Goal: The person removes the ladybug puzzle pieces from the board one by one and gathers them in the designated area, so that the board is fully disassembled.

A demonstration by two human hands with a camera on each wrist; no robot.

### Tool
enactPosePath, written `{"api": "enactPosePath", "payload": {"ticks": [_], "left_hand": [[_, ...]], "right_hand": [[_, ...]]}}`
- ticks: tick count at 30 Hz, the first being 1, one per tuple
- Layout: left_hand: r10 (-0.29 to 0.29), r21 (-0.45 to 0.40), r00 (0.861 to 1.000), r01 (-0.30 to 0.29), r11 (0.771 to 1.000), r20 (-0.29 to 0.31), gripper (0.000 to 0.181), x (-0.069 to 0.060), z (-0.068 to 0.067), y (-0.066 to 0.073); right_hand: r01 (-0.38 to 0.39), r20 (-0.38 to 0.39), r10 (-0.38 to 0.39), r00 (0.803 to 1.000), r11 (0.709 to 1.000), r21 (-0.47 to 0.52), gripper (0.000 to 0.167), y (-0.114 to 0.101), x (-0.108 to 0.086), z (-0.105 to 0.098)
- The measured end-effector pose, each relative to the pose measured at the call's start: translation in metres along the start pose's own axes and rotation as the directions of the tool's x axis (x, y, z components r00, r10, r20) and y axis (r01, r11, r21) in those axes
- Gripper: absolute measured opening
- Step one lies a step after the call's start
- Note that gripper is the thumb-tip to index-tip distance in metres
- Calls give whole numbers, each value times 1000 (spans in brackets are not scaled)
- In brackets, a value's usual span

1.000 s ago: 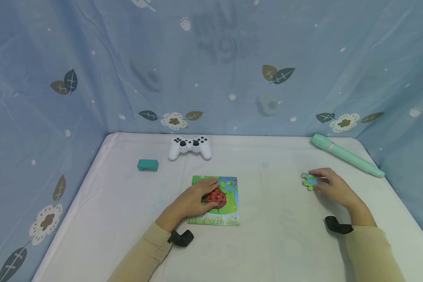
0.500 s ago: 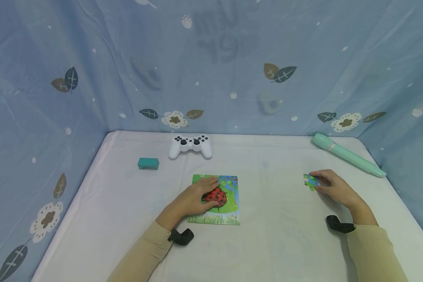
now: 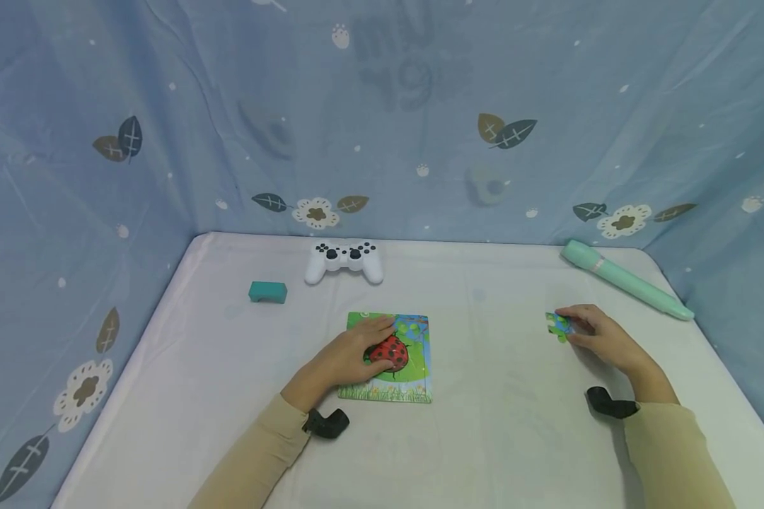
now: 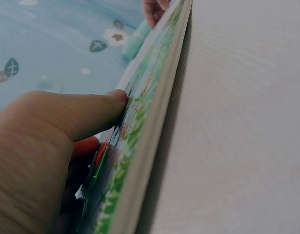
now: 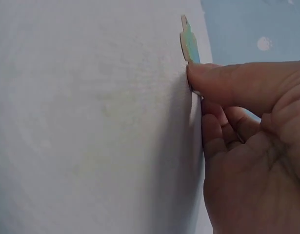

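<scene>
Piece (image 3: pixel 559 326) is at the right of the counter (image 3: pixel 484 438), pinched by the right hand (image 3: pixel 601 339). Left hand (image 3: pixel 350 355) lies spread on the puzzle (image 3: pixel 412 387). Holding seems the step; moving it should need a steady pinch.

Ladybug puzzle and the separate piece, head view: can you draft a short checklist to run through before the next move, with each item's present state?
1. Puzzle piece gripped: ok, the right hand pinches it.
2. Ladybug puzzle flat on the table: ok.
3. Left hand resting on the puzzle: ok, though it covers part of the picture.
4. Piece over the puzzle: not ok, it is well apart, on the right.
5. Open slot for the piece visible: cannot tell, the left hand may hide one.
6. White game controller apart from both hands: ok, it lies beyond the puzzle.
</scene>
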State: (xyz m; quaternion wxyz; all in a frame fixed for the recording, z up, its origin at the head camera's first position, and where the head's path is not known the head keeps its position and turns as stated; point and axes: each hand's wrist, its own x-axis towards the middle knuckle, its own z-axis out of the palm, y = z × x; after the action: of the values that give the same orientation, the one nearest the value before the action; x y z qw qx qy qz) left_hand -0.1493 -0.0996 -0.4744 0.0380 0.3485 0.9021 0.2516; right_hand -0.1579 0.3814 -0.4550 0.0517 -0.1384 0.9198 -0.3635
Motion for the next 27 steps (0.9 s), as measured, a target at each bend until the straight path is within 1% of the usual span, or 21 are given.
{"api": "enactPosePath", "payload": {"ticks": [6, 9, 13, 16, 19, 22, 24, 27], "left_hand": [[19, 7, 1000, -19, 1000, 8, 68, 2, 2, 0], [25, 6, 1000, -25, 1000, 6, 68, 2, 2, 1], [27, 9, 1000, -27, 1000, -4, 68, 3, 1, 2], [15, 18, 1000, -15, 1000, -9, 69, 4, 2, 1], [-6, 23, 1000, 7, 1000, -17, 70, 3, 1, 1], [-22, 31, 999, 23, 999, -35, 70, 0, -3, -2], [-33, 39, 998, 35, 999, -48, 70, -3, -6, -5], [-55, 41, 996, 58, 997, -69, 70, -9, -11, -12]], "right_hand": [[-116, 22, 116, 993, 993, -2, 56, -8, -6, -6], [-124, 18, 124, 992, 992, 1, 59, -16, -7, -7], [-83, 10, 82, 997, 996, 41, 61, -33, -4, -3], [-35, 18, 34, 999, 995, 91, 59, -50, 2, 6], [25, 27, -29, 999, 991, 135, 57, -64, 9, 20], [89, 41, -98, 994, 977, 192, 56, -77, 16, 36], [114, 55, -130, 990, 966, 230, 56, -84, 21, 47], [127, 87, -156, 984, 954, 270, 56, -97, 28, 62]]}}
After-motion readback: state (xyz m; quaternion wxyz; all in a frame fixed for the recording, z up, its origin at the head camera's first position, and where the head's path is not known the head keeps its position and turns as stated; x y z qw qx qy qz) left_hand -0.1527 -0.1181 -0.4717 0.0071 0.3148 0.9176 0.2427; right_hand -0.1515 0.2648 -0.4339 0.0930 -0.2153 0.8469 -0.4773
